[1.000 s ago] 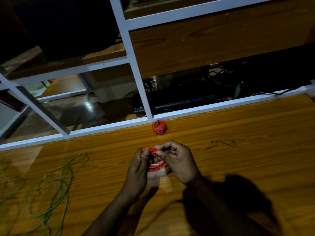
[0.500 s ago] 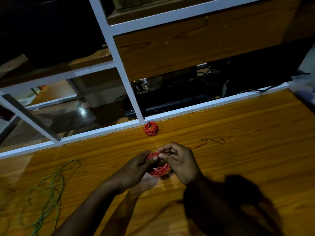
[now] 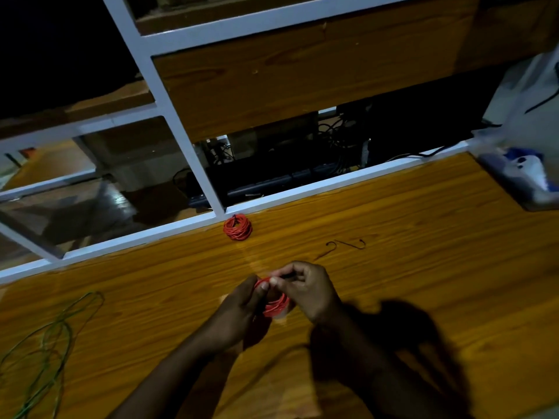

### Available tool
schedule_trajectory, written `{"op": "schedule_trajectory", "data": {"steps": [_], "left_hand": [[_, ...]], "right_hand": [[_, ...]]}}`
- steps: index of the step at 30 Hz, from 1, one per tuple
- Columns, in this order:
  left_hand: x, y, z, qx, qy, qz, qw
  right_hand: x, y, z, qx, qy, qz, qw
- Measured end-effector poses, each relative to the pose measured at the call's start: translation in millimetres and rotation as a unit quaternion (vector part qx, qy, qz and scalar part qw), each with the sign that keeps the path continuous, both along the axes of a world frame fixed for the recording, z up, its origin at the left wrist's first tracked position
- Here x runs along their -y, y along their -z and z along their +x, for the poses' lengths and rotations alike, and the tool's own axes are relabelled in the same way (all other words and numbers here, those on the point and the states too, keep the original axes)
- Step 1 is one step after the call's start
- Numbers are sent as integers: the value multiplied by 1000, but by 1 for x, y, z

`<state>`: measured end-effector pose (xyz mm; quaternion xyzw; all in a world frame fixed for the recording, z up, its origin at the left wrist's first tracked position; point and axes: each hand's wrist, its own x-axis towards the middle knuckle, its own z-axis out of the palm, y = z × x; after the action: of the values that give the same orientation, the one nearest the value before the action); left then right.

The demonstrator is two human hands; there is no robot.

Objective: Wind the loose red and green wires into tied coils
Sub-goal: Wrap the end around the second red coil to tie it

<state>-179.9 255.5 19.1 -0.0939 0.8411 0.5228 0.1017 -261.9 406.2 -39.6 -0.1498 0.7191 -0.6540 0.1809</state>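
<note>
Red coil in hand: we see a red wire coil (image 3: 274, 306) held just above the surface (image 3: 423, 267), between our two hands near the middle of the view.
Coil axis: its ring stands roughly on edge, the loop running from the top by our thumbs down toward the lower right; the exact tilt is hard for us to tell in the dim light.
Left hand: our left hand (image 3: 239, 313) grips the coil's left side, its fingers curled round the strands, thumb at the top.
Right hand: our right hand (image 3: 308, 290) pinches something thin and dark at the coil's top, fingers narrow and curled; we cannot tell what.
Finished coil: a tied red coil (image 3: 237, 227) lies flat at the far edge, touching or just beside the white frame (image 3: 332, 186).
Green wire: loose green wire (image 3: 51, 343) sprawls at the left, well apart from the hands.
Dark ties: thin dark wire pieces (image 3: 344, 244) lie beyond the right hand.
Open room: bare wood stretches right of the hands; a pale box (image 3: 520, 176) sits at the far right corner.
</note>
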Motion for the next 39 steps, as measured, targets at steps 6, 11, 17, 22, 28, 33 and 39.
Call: {"op": "schedule_trajectory", "data": {"steps": [6, 11, 17, 22, 28, 33, 39], "left_hand": [[-11, 12, -10, 17, -54, 52, 997], [-9, 16, -9, 17, -86, 62, 994], [2, 17, -4, -16, -103, 45, 993], [9, 15, 4, -44, -127, 68, 989], [20, 21, 15, -71, -141, 61, 986], [17, 32, 21, -90, -137, 38, 986], [8, 42, 21, -53, -193, 123, 972]], "right_hand": [[-23, 17, -51, -73, 123, 172, 975], [-35, 27, -85, -240, 110, 386, 884], [-32, 26, -95, -273, 85, 443, 850], [-32, 26, -93, -261, 124, 426, 857], [-30, 20, -78, -242, 137, 395, 876], [-14, 20, -61, -85, 77, 240, 964], [-28, 12, -64, -153, 168, 246, 942]]}}
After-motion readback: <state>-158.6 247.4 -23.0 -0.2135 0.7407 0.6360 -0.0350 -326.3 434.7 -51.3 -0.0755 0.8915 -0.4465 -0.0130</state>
